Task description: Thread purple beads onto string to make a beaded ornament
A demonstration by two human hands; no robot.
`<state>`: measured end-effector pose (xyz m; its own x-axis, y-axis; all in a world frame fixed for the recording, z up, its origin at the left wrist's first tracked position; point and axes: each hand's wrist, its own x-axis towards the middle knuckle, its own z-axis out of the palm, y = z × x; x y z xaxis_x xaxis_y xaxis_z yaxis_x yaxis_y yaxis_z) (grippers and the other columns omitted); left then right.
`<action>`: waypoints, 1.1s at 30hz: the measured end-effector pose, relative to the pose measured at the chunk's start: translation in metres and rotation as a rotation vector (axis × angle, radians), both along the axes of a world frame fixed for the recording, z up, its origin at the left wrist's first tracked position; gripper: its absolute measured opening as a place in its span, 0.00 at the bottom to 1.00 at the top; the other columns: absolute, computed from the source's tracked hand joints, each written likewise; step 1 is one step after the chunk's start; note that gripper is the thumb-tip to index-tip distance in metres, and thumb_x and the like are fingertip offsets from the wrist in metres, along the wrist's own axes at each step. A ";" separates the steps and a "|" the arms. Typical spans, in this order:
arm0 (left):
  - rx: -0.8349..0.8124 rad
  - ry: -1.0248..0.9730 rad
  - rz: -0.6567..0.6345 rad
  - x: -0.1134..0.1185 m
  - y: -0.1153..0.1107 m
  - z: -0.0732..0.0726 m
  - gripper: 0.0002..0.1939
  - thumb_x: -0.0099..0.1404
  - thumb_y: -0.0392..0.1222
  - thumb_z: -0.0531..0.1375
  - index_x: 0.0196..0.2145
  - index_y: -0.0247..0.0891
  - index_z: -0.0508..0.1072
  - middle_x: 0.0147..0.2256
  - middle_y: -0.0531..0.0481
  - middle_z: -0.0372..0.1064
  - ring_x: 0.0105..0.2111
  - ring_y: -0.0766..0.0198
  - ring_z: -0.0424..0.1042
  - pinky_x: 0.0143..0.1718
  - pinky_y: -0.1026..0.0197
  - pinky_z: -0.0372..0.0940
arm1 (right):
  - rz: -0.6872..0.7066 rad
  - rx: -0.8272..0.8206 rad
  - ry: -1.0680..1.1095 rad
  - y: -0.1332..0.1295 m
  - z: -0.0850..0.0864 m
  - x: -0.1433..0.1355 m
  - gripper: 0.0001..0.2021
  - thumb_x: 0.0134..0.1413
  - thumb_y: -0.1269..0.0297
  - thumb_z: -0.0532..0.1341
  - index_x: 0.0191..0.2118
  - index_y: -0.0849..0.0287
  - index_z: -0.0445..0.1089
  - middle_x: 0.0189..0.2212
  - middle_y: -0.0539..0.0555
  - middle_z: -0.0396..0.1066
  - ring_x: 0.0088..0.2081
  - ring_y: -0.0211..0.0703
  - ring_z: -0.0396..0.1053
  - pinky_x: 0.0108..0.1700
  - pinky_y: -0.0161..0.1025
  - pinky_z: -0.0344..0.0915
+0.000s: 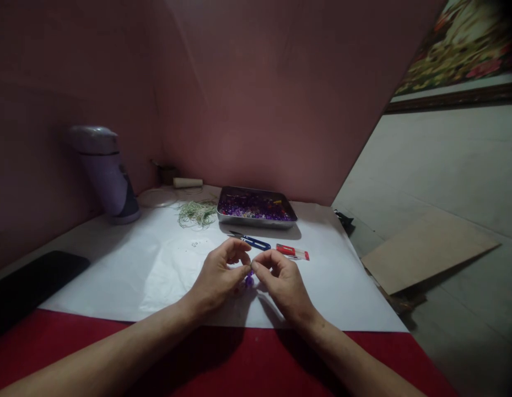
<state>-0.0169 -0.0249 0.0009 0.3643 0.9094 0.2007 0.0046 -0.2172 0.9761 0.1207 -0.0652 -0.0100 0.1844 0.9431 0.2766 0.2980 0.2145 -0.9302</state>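
Note:
My left hand (221, 271) and my right hand (284, 281) meet above the white sheet, thumbs and fingers pinched close together. Purple beads (249, 279) show just below the fingertips, apparently held between the two hands. Whatever thread or wire joins them is too fine to see. Just beyond my fingers lie thread snips (256, 242) with blue handles, blades pointing left. Beside them is a small red packet (292, 252) with a clear window. Behind these stands a metal tray (259, 223) full of mostly purple beads.
A tangle of pale green thread (197, 214) lies left of the tray, near a wooden cylinder (188, 182). A lilac tumbler (107, 176) stands at the left. A black flat object (36, 281) rests on the sheet's left edge. Pink walls enclose the back; cardboard (429, 251) lies on the floor.

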 end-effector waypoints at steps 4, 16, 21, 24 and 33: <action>-0.043 -0.017 -0.006 0.000 0.000 0.001 0.13 0.50 0.38 0.65 0.34 0.35 0.70 0.26 0.52 0.68 0.25 0.67 0.67 0.23 0.68 0.62 | 0.030 0.006 0.013 0.001 0.000 0.001 0.06 0.49 0.64 0.58 0.26 0.60 0.68 0.22 0.48 0.67 0.24 0.36 0.62 0.28 0.33 0.60; -0.223 -0.008 0.009 0.002 0.000 0.003 0.04 0.50 0.38 0.63 0.23 0.34 0.72 0.19 0.52 0.67 0.15 0.70 0.62 0.16 0.67 0.57 | 0.053 0.011 0.080 0.001 -0.004 0.001 0.06 0.49 0.64 0.59 0.25 0.60 0.65 0.22 0.47 0.63 0.24 0.35 0.60 0.26 0.32 0.58; -0.157 0.024 0.000 0.002 0.002 0.000 0.02 0.52 0.36 0.60 0.24 0.35 0.70 0.20 0.54 0.66 0.17 0.70 0.63 0.19 0.67 0.58 | 0.016 -0.011 0.140 0.003 -0.004 0.002 0.06 0.47 0.64 0.60 0.25 0.60 0.66 0.22 0.48 0.64 0.25 0.36 0.61 0.28 0.33 0.58; -0.109 0.063 0.019 0.001 0.001 0.001 0.02 0.52 0.36 0.60 0.23 0.35 0.69 0.20 0.54 0.65 0.18 0.69 0.63 0.20 0.67 0.58 | 0.001 -0.030 0.189 0.003 -0.003 0.003 0.06 0.47 0.64 0.61 0.26 0.61 0.67 0.22 0.48 0.65 0.26 0.36 0.61 0.30 0.34 0.59; -0.052 0.095 0.010 0.000 0.002 -0.001 0.02 0.54 0.36 0.57 0.25 0.36 0.68 0.21 0.54 0.65 0.21 0.69 0.63 0.23 0.66 0.58 | 0.046 -0.029 0.226 0.002 -0.002 -0.001 0.05 0.51 0.65 0.58 0.27 0.60 0.63 0.22 0.47 0.65 0.23 0.34 0.60 0.27 0.33 0.58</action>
<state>-0.0169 -0.0233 0.0004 0.3707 0.9212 0.1186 0.0991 -0.1662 0.9811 0.1201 -0.0627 -0.0124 0.1951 0.9590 0.2054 0.0721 0.1949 -0.9782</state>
